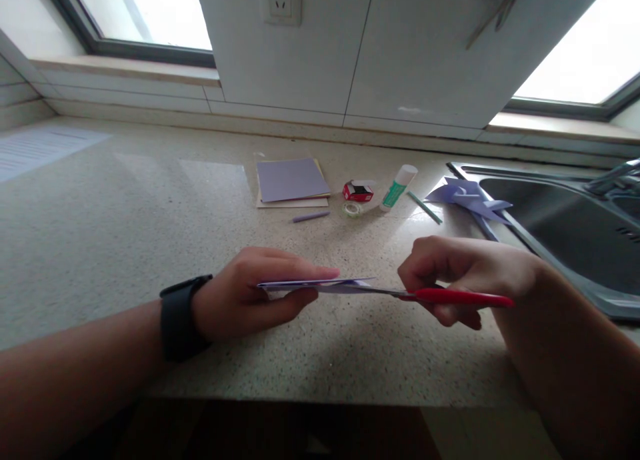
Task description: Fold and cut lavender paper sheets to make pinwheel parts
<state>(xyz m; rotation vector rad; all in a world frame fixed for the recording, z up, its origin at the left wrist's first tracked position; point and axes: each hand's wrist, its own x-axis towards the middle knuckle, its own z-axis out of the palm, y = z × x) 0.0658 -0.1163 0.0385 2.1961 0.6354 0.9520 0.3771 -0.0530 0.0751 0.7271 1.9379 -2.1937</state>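
Note:
Between the thumb and fingers of my left hand [265, 280] is a piece of purple paper [295, 284], seen nearly edge-on above the counter. My right hand [450, 273] grips red-handled scissors [460, 297], its fingers around the handles. The scissor blades point left and reach the paper, overlapping its right part. Because of the edge-on angle, I cannot tell how far the blades are apart or how deep they sit in the paper.
Behind my hands lie a stack of purple paper [293, 180], a purple pen [311, 216], a tape roll [352, 209], a red box [357, 191], a glue stick [399, 188] and a green strip [425, 207]. Folded purple paper [467, 197] rests at the sink [550, 227]. A printed sheet [45, 147] lies far left.

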